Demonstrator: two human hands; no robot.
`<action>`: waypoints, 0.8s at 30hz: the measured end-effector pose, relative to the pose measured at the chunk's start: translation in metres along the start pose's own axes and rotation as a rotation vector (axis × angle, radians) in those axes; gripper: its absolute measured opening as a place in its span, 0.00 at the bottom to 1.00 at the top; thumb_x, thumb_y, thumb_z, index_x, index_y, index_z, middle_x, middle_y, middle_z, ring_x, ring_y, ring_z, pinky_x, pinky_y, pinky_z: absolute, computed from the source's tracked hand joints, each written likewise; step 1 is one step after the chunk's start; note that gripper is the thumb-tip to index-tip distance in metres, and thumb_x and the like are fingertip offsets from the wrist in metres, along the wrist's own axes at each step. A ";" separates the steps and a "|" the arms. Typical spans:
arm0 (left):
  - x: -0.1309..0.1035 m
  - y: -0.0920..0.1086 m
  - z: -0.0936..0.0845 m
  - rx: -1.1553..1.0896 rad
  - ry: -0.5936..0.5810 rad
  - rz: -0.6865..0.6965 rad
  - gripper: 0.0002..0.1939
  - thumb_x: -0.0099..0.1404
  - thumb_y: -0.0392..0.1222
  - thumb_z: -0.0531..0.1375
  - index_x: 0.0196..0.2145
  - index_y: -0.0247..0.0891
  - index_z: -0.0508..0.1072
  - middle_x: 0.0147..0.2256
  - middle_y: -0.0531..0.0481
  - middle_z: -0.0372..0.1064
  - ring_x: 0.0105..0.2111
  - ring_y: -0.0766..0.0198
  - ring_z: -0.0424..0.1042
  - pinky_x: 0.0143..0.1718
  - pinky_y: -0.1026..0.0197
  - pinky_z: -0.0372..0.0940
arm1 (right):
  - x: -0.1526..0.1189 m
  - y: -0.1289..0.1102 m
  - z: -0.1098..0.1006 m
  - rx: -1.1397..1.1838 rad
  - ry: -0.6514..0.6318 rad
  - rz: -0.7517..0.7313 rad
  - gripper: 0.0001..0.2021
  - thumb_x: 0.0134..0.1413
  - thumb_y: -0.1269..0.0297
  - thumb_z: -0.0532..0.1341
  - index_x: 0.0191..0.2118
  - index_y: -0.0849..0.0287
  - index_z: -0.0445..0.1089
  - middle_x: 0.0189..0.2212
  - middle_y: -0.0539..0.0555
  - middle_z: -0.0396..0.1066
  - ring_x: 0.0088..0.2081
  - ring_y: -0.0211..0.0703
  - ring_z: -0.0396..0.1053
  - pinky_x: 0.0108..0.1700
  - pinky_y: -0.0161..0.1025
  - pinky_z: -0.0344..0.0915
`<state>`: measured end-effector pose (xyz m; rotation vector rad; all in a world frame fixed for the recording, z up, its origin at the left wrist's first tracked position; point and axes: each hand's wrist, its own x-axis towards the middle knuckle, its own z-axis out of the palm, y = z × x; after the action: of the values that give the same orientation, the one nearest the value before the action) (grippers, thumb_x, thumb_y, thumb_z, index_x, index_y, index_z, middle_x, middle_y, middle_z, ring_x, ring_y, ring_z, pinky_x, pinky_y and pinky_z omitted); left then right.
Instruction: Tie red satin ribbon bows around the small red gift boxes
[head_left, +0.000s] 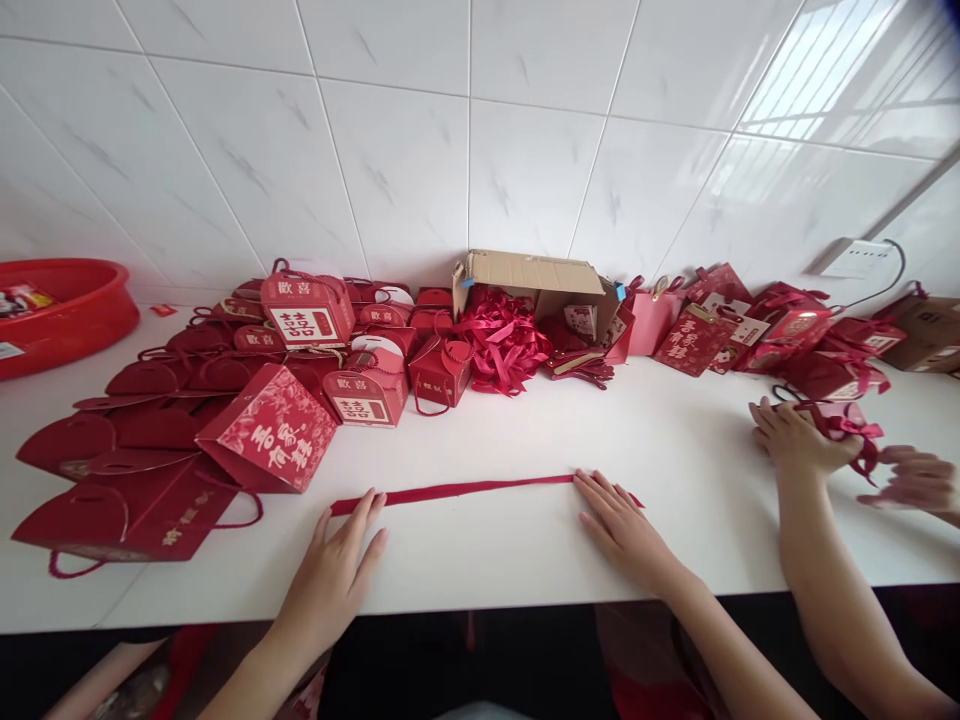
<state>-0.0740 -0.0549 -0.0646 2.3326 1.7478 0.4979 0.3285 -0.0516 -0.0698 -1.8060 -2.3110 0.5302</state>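
A dark red ribbon [472, 488] lies stretched nearly straight across the white table in front of me. My left hand [337, 550] rests at its left end, fingers stretched and thumb apart, touching the ribbon. At the right end, my right hand [619, 525] lies flat on top of it, fingers extended, with a short tail of ribbon showing past them. Whether any ribbon is pinched under the fingertips is hidden. Left of my left hand stands a red gift box [270, 428] with a floral panel and white characters.
Red boxes [367, 385] with cord handles crowd the left. Behind the ribbon, an open cardboard box [532, 270] spills loose red ribbons [504, 340]. A red basin [67, 310] stands far left. At right, another person's hands [806, 440] handle a ribboned box [844, 418].
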 end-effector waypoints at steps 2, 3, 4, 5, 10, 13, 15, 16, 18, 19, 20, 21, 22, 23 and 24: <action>-0.019 0.003 -0.001 0.015 -0.010 0.016 0.28 0.69 0.45 0.46 0.65 0.40 0.43 0.57 0.42 0.62 0.56 0.55 0.64 0.61 0.42 0.47 | -0.020 -0.002 0.006 -0.005 0.012 -0.014 0.27 0.65 0.52 0.42 0.67 0.50 0.40 0.66 0.48 0.41 0.67 0.47 0.35 0.66 0.55 0.42; -0.029 0.004 -0.002 0.024 -0.009 0.025 0.29 0.69 0.45 0.47 0.65 0.42 0.43 0.57 0.43 0.62 0.57 0.55 0.64 0.61 0.42 0.47 | -0.030 -0.003 0.009 -0.010 0.022 -0.023 0.27 0.65 0.53 0.43 0.67 0.49 0.39 0.66 0.48 0.41 0.67 0.47 0.35 0.65 0.55 0.42; -0.038 0.006 -0.003 0.031 -0.003 0.035 0.30 0.68 0.45 0.48 0.65 0.43 0.42 0.57 0.44 0.63 0.56 0.54 0.64 0.61 0.42 0.46 | -0.041 -0.004 0.012 -0.017 0.031 -0.030 0.27 0.65 0.54 0.44 0.67 0.49 0.38 0.66 0.48 0.42 0.67 0.48 0.35 0.65 0.56 0.44; -0.047 0.007 -0.004 0.037 0.004 0.045 0.31 0.67 0.46 0.50 0.65 0.45 0.42 0.57 0.45 0.64 0.56 0.54 0.65 0.62 0.42 0.45 | -0.051 -0.004 0.015 -0.025 0.039 -0.037 0.28 0.65 0.55 0.45 0.67 0.48 0.37 0.66 0.48 0.42 0.67 0.48 0.36 0.65 0.57 0.45; -0.079 0.010 -0.002 0.057 0.064 0.057 0.36 0.63 0.48 0.57 0.64 0.48 0.44 0.55 0.46 0.67 0.53 0.53 0.68 0.62 0.42 0.44 | -0.091 -0.004 0.029 -0.077 0.103 -0.084 0.30 0.62 0.57 0.51 0.67 0.47 0.39 0.64 0.50 0.49 0.66 0.52 0.42 0.62 0.60 0.52; -0.089 0.007 0.005 0.054 0.136 0.066 0.34 0.63 0.45 0.56 0.64 0.50 0.48 0.55 0.47 0.66 0.54 0.54 0.67 0.62 0.44 0.46 | -0.099 0.004 0.039 -0.082 0.208 -0.144 0.25 0.62 0.63 0.52 0.64 0.46 0.50 0.61 0.51 0.58 0.64 0.53 0.48 0.59 0.59 0.56; -0.094 0.003 0.009 0.038 0.179 0.074 0.32 0.63 0.43 0.56 0.63 0.50 0.51 0.55 0.49 0.66 0.55 0.54 0.66 0.62 0.45 0.49 | -0.100 0.010 0.046 -0.068 0.315 -0.206 0.21 0.62 0.68 0.52 0.59 0.46 0.59 0.56 0.50 0.64 0.62 0.52 0.53 0.59 0.58 0.59; -0.095 0.002 0.011 0.028 0.198 0.078 0.30 0.63 0.43 0.56 0.62 0.50 0.53 0.55 0.50 0.67 0.55 0.54 0.66 0.62 0.45 0.50 | -0.100 0.014 0.049 -0.058 0.367 -0.238 0.20 0.61 0.70 0.53 0.57 0.47 0.63 0.54 0.50 0.67 0.61 0.52 0.55 0.58 0.57 0.59; -0.097 0.000 0.012 0.008 0.247 0.087 0.28 0.63 0.42 0.56 0.60 0.50 0.57 0.53 0.51 0.69 0.52 0.54 0.69 0.61 0.45 0.53 | -0.100 0.019 0.053 -0.034 0.448 -0.288 0.19 0.60 0.72 0.54 0.54 0.48 0.67 0.51 0.50 0.71 0.59 0.52 0.59 0.58 0.57 0.60; -0.097 0.001 0.012 -0.001 0.277 0.092 0.26 0.64 0.42 0.56 0.59 0.50 0.60 0.51 0.51 0.71 0.49 0.55 0.72 0.60 0.46 0.55 | -0.100 0.020 0.054 -0.020 0.474 -0.302 0.18 0.59 0.73 0.55 0.52 0.48 0.68 0.49 0.50 0.72 0.58 0.52 0.61 0.58 0.58 0.60; -0.097 0.001 0.011 -0.008 0.309 0.099 0.24 0.64 0.41 0.56 0.57 0.50 0.62 0.49 0.51 0.73 0.47 0.55 0.73 0.58 0.46 0.58 | -0.100 0.021 0.054 -0.004 0.492 -0.311 0.18 0.58 0.74 0.55 0.51 0.49 0.69 0.48 0.50 0.73 0.58 0.52 0.62 0.57 0.58 0.61; -0.096 0.003 0.010 -0.012 0.344 0.106 0.21 0.64 0.41 0.56 0.55 0.50 0.65 0.46 0.52 0.75 0.44 0.55 0.75 0.57 0.47 0.60 | -0.100 0.021 0.054 0.015 0.507 -0.320 0.18 0.58 0.75 0.55 0.50 0.49 0.70 0.47 0.50 0.73 0.57 0.52 0.63 0.57 0.58 0.61; -0.094 0.004 0.009 -0.013 0.383 0.109 0.19 0.64 0.40 0.55 0.53 0.50 0.68 0.44 0.52 0.76 0.43 0.56 0.76 0.55 0.48 0.63 | -0.101 0.021 0.052 0.036 0.519 -0.326 0.17 0.57 0.75 0.56 0.48 0.50 0.71 0.46 0.50 0.74 0.56 0.52 0.64 0.57 0.58 0.62; -0.093 0.005 0.007 -0.011 0.420 0.107 0.17 0.64 0.40 0.56 0.50 0.49 0.70 0.42 0.52 0.77 0.41 0.56 0.76 0.53 0.49 0.65 | -0.101 0.020 0.051 0.058 0.528 -0.331 0.16 0.57 0.76 0.56 0.46 0.50 0.72 0.45 0.50 0.75 0.55 0.52 0.66 0.56 0.58 0.63; -0.091 0.006 0.006 -0.009 0.455 0.096 0.15 0.64 0.39 0.56 0.47 0.49 0.72 0.40 0.52 0.78 0.40 0.56 0.76 0.50 0.50 0.67 | -0.101 0.018 0.049 0.078 0.535 -0.334 0.15 0.57 0.76 0.56 0.44 0.51 0.73 0.43 0.50 0.76 0.54 0.51 0.67 0.56 0.58 0.63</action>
<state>-0.0891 -0.1432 -0.0823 2.4443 1.7994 1.1243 0.3546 -0.1536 -0.1125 -1.2808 -2.1044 0.0681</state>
